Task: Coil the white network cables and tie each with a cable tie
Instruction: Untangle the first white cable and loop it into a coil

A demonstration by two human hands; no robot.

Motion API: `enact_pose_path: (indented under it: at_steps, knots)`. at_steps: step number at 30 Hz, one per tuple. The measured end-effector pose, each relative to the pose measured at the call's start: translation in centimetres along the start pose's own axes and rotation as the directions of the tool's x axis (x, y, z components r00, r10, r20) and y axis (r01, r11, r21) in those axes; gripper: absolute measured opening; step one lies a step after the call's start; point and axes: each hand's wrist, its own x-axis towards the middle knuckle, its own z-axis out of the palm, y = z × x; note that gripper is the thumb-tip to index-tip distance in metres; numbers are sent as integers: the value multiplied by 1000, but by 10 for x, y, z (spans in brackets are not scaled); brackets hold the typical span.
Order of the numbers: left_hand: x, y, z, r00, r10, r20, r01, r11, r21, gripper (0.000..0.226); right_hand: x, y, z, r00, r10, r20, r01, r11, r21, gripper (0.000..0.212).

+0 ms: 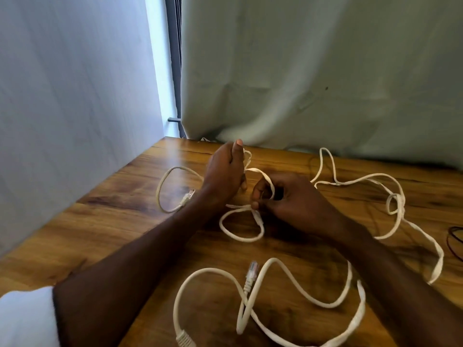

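White network cables lie tangled on a wooden table (130, 229). My left hand (225, 171) is raised at the middle back, closed around a strand of white cable (248, 156). My right hand (288, 196) sits just to its right, fingers pinching the same cable where a small loop (241, 225) hangs below. A loop with a clear plug (188, 195) lies to the left of my left wrist. Another cable (288, 279) snakes across the near table, with a plug (251, 271) at its middle and one (185, 340) at the bottom edge.
A long flat stretch of white cable (398, 204) loops across the right side. A dark wire (454, 240) shows at the right edge. A pale curtain (313, 71) hangs behind the table and a white wall (70, 96) runs along its left edge.
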Motion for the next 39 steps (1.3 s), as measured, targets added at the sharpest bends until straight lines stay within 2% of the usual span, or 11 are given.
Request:
enact_pose_path:
  at_steps: [4,8,15,19,22,24,27,29,32,36,39]
  knots:
    - [-1,1,-5,996,-36,77,19,978,207,44,3,8,-1,983,78,-166,-75,997,23,20]
    - [0,6,-4,955,-11,295,-71,962,265,40,3,13,-2,936,190,-295,-156,978,136,30]
    - [-3,5,-2,947,7,321,-57,987,148,40,14,11,-3,821,186,-539,62,910,410,18]
    - [1,11,-6,965,122,231,-162,973,162,42,16,7,-8,874,261,-409,173,620,766,19]
    - [4,14,-11,966,173,191,-190,979,76,42,17,8,-6,937,247,-245,124,421,899,23]
    - [5,14,-12,973,176,150,-174,984,-26,44,16,7,-5,953,259,-159,36,422,906,23]
    - [4,16,-7,984,167,60,-163,984,-77,46,13,7,1,945,302,-128,-100,638,763,18]
    - [1,16,-1,986,168,17,-167,983,-73,44,12,5,5,930,351,-111,-160,655,739,14]
    - [-9,16,7,976,217,-38,-218,976,-23,40,12,-2,4,903,429,-32,-154,391,907,17]
    - [-17,21,14,935,348,-72,-334,929,160,32,13,-3,-1,898,439,-26,18,23,1000,17]
    - [-17,24,14,923,371,-100,-352,920,170,29,16,-2,-1,923,385,-12,27,-32,999,27]
